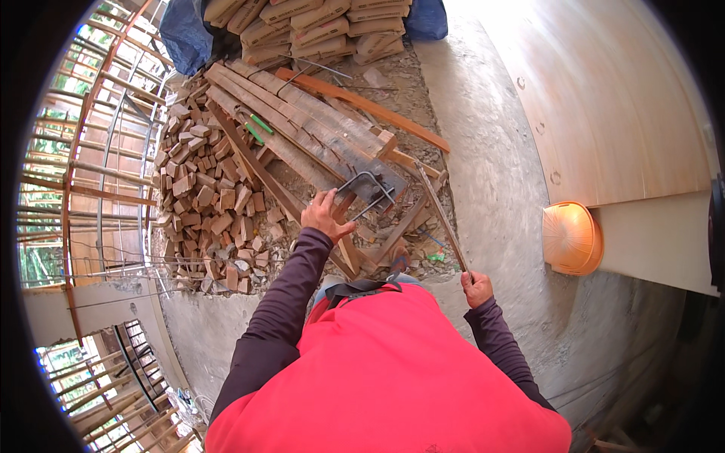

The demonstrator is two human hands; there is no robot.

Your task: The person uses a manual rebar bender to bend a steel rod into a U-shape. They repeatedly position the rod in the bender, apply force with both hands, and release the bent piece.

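Observation:
My left hand (325,217) is at the near ends of a bent steel bar (372,176), its fingers at one end and its thumb near the other. The bar lies in an open loop over a dark metal plate (391,175) at the near end of a wooden bench (317,127). Off to the right, my right hand (478,289) grips the near end of a long, rusty metal bar (443,218). That bar slants away from me, its far tip beside the plate. Green-handled pincers (257,125) rest on the bench's left side.
Broken bricks (198,181) are heaped left of the bench. Stacked cement bags (317,28) stand behind it, beside a blue tarp (184,37). An orange-brown wooden beam (368,107) slants along the right. An orange hard hat (572,238) sits farther right, by plywood sheets (612,113).

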